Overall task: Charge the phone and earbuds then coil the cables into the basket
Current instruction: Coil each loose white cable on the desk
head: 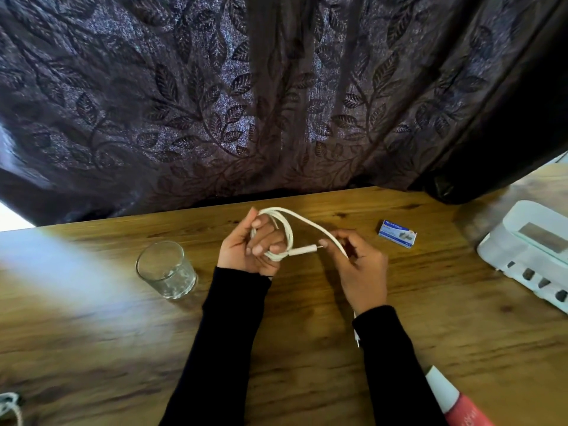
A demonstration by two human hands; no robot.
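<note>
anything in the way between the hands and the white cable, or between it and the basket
Nothing blocks the hands: the left hand already holds the white cable in loops and the right hand grips its strand. No basket shows in this view, so that path cannot be judged.

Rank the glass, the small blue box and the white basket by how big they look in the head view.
1. White basket, largest, though the frame's right edge cuts it off.
2. Glass.
3. Blue box, smallest.
The glass lies somewhat nearer the camera than the box, but the gap looks too wide for that to flip the order.
</note>
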